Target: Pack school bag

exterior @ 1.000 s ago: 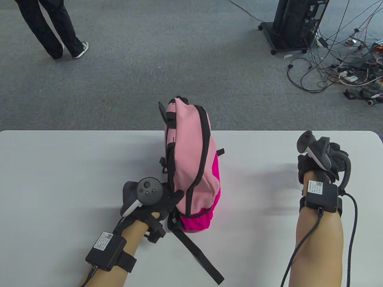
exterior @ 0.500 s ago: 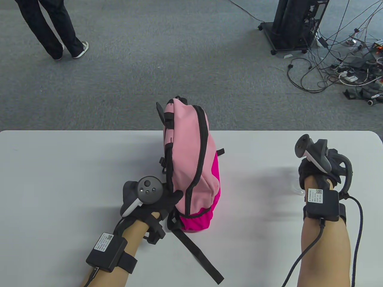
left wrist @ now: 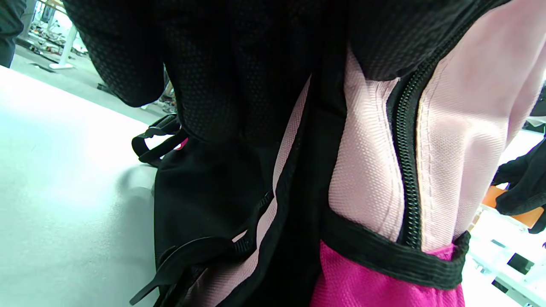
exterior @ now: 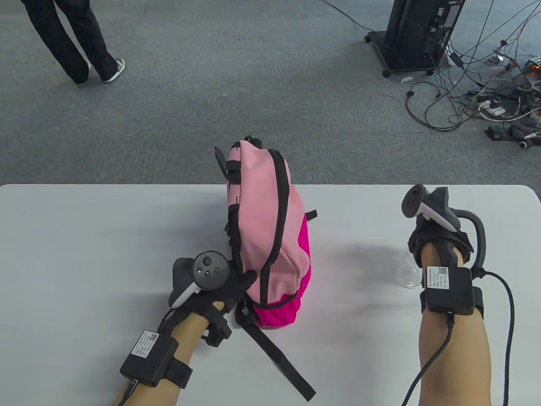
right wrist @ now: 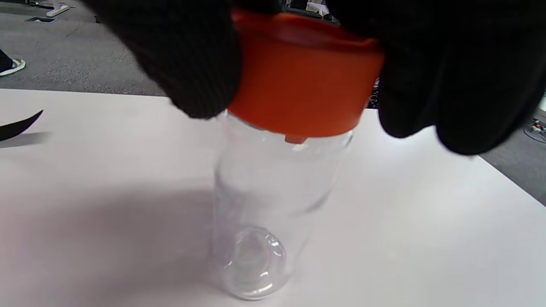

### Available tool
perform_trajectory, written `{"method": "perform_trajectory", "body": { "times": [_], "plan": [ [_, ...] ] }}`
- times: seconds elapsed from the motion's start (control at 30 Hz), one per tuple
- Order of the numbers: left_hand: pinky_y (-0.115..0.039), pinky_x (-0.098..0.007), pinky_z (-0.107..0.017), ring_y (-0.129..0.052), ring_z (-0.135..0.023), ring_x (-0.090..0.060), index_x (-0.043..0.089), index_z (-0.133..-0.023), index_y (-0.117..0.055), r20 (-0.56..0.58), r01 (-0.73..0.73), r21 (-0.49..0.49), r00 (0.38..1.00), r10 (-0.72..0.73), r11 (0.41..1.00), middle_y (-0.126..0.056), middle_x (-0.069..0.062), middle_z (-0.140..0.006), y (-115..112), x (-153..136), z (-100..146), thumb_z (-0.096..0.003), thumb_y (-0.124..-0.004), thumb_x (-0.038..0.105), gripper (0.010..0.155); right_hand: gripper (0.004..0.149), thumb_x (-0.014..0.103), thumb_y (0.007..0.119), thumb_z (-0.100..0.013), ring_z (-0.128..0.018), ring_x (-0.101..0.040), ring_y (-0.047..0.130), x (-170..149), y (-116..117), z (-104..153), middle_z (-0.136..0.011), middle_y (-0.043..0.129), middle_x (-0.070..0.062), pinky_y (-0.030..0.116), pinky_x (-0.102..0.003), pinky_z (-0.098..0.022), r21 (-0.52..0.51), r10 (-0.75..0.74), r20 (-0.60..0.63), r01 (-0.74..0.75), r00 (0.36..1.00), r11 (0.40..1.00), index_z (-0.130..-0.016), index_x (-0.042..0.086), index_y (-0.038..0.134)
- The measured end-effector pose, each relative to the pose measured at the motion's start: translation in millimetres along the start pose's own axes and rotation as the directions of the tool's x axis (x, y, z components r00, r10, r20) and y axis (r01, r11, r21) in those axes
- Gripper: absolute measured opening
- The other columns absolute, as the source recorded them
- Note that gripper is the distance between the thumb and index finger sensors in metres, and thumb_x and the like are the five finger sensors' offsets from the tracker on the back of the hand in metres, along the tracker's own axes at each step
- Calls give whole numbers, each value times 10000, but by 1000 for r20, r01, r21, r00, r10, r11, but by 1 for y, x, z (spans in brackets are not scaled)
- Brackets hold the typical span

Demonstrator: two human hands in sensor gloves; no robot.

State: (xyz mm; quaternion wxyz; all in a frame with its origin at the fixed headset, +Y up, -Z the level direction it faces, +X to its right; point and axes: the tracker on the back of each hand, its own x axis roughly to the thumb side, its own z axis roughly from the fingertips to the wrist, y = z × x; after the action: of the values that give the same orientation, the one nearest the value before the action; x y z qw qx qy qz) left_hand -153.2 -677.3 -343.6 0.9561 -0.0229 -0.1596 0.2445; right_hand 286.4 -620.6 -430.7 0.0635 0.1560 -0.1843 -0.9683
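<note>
Bag: the pink backpack (exterior: 270,237) stands upright on the table (exterior: 84,253) at about centre, leaning a little toward 11 o'clock; its zip (left wrist: 403,140) looks closed along the stretch the left wrist view shows
Left hand: the left hand (exterior: 211,281) lies at 7 o'clock of the bag, fingers curled onto its black back panel and side, steadying it
Right hand: the right hand (exterior: 437,237) is at 3 o'clock of the bag, well apart from it, fingers and thumb wrapped round the orange cap (right wrist: 303,76) of a clear bottle (right wrist: 264,204)
Bottle: hangs upright from the cap, base close over the table; whether it touches, I cannot tell
Risk, grip: only the cap is held, so the smooth body can swing, or the cap may twist loose under the glove fabric
Risk, bag: it is soft and already tilted; a push from the bottle could tip it toward 11 o'clock and over the far table edge if the left hand eases
Risk, entry: no opening shows, so the bottle may meet closed fabric
Risk, strap: the loose strap (exterior: 279,359) trails toward 5 o'clock and could snag a sleeve cable
</note>
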Motion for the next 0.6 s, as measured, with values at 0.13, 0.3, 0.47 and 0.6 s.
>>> {"method": "perform_trajectory", "body": {
  "times": [0.13, 0.3, 0.47, 0.6],
  "plan": [
    [-794, -653, -661, -1024, -803, -407, 71, -993, -820, -9, 9, -4, 1000, -9, 1000, -1033, -150, -912, 0, 0, 1, -501, -803, 499, 652, 818, 464, 930, -444, -711, -609, 976, 6, 6, 7, -985, 667, -467, 933, -724, -444, -65, 47, 22, -46, 999, 997, -1089, 133, 551],
    [-797, -651, -656, -1027, -797, -405, 78, -988, -829, -15, 0, 2, 1000, 0, 1000, -1038, -144, -905, 0, -2, 2, -495, -811, 504, 651, 854, 491, 956, -416, -729, -577, 975, -1, 12, 14, -991, 682, -419, 976, -675, -432, -109, -63, 100, 74, 993, 991, -1085, 135, 563],
    [-796, -649, -660, -1025, -801, -401, 86, -1000, -818, -46, 29, -3, 998, -30, 1000, -1027, -143, -918, 1, 4, 1, -478, -834, 487, 658, 1022, 543, 935, -392, -663, -507, 999, -5, 37, 27, -1003, 642, -409, 964, -651, -428, -284, -74, 199, 129, 977, 950, -1119, 68, 396],
    [-799, -646, -658, -1030, -797, -392, 87, -999, -816, -62, 19, 13, 998, -18, 1000, -1027, -141, -916, 0, 4, 2, -458, -867, 472, 666, 968, 526, 910, -408, -645, -516, 994, 0, 45, 41, -990, 626, -417, 959, -648, -427, -310, -128, 279, 216, 952, 926, -1124, 88, 427]
  ]
}}
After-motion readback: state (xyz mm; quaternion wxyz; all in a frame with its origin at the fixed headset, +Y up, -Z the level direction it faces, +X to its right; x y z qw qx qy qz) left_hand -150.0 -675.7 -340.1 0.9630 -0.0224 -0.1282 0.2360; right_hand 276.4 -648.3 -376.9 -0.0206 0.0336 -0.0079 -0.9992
